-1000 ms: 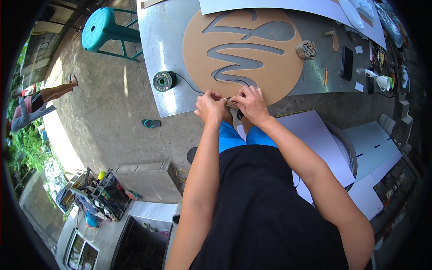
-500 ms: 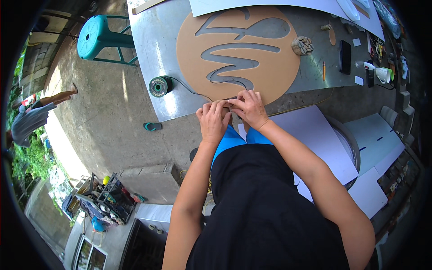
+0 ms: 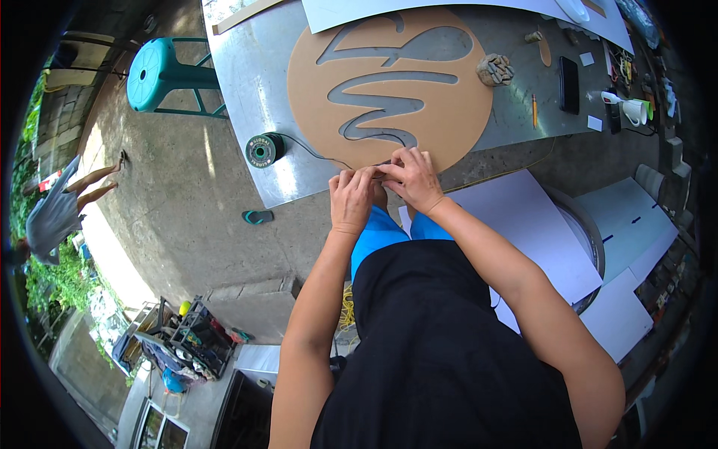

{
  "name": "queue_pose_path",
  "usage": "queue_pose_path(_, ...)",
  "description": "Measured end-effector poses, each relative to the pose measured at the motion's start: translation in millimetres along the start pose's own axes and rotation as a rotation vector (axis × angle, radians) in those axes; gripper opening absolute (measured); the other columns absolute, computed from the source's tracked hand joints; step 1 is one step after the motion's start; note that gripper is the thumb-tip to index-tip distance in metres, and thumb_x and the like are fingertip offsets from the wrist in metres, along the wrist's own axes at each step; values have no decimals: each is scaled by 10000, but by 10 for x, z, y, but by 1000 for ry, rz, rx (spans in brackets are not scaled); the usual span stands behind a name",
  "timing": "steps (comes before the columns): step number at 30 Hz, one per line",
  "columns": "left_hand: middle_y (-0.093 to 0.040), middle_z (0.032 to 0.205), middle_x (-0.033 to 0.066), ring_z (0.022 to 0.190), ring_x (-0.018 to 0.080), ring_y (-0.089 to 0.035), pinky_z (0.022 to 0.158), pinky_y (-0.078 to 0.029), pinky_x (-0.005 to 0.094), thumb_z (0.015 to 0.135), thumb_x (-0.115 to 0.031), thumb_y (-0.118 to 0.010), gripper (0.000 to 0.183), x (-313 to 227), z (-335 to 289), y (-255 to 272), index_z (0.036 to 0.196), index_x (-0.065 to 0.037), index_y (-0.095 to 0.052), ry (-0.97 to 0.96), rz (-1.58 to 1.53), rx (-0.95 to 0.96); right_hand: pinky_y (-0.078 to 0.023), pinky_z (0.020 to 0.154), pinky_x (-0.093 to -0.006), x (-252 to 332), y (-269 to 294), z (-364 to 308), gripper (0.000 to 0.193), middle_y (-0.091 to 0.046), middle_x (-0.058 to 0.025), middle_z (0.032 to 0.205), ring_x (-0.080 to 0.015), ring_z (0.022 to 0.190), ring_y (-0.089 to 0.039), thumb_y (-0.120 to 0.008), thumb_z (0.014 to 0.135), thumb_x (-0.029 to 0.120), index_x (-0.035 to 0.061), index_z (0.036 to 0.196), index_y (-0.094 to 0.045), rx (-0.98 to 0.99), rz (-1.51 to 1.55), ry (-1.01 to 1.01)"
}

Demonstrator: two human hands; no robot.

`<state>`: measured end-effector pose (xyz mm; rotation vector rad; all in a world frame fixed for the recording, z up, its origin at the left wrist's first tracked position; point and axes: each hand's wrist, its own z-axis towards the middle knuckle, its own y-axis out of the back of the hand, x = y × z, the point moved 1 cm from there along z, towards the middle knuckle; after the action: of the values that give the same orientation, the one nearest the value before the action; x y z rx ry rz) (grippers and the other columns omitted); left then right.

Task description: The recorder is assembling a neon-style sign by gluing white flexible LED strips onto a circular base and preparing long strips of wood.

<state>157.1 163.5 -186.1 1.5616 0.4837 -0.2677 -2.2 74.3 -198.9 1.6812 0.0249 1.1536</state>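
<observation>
A thin dark strip (image 3: 308,152) runs from a dark spool (image 3: 262,150) on the metal table toward my hands. My left hand (image 3: 351,200) pinches it at the near edge of a round tan board (image 3: 467,123). Beside it, almost touching, my right hand (image 3: 413,181) has its fingers closed at the same place, on what seems to be the same strip; the fingertips partly hide it. Curving letter-like openings are cut through the board, and grey metal shows through them. A dark line follows the edge of the nearest opening.
On the metal table (image 3: 247,82) are a cluster of short wooden pieces (image 3: 494,70), a phone (image 3: 568,86), a pencil (image 3: 534,111) and a white mug (image 3: 635,112). White sheets (image 3: 516,224) lie at right. A green stool (image 3: 149,75), a flip-flop (image 3: 258,217) and another person (image 3: 56,221) are at left.
My hands stay pinched together at the board's edge, nearly unmoved. The view has shifted slightly. The other person at left has changed position and both legs now show.
</observation>
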Motion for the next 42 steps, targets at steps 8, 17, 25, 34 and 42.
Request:
queue_pose_path(8, -679, 1011, -35, 1004, 175, -593, 924, -390, 393, 865, -176, -672, 379, 5, 30, 40, 1237, -172, -603, -50, 168, 28, -388, 834, -399, 68, -13, 41, 168, -582, 4, 972, -223, 982, -542, -811, 772, 225, 204, 936, -784, -49, 25, -88)
queue_pose_path(17, -680, 967, -58, 962, 164, -589, 894, -392, 380, 885, -167, -643, 337, 35, 97, 65, 1219, -174, -594, -86, 185, 44, -391, 836, -428, 161, -137, -13, 130, -588, -20, 965, -253, 975, -555, -791, 765, 185, 148, 873, -729, -218, 4, -336)
queue_pose_path(25, -715, 1019, -74, 970, 163, -601, 889, -391, 393, 892, -141, -646, 329, 56, 76, 62, 1210, -190, -580, -83, 158, 78, -413, 751, -398, 235, -141, -322, 305, -562, -50, 915, -253, 872, -570, -743, 816, 152, 127, 1116, -692, -16, -22, -110)
queue_pose_path(34, -707, 1008, -63, 967, 168, -597, 882, -391, 392, 894, -142, -645, 319, 60, 87, 73, 1204, -175, -581, -106, 177, 71, -420, 722, -406, 231, -167, -327, 461, -527, -62, 918, -253, 861, -552, -637, 866, 115, 149, 1326, -631, 5, -256, -51)
queue_pose_path(42, -698, 951, -58, 945, 175, -588, 885, -378, 399, 883, -171, -667, 214, 10, 129, 119, 1096, -192, -661, -88, 98, 36, -419, 730, -404, 152, -234, -335, 463, -537, -73, 941, -258, 878, -555, -585, 890, 127, 148, 1352, -609, 4, -286, -27)
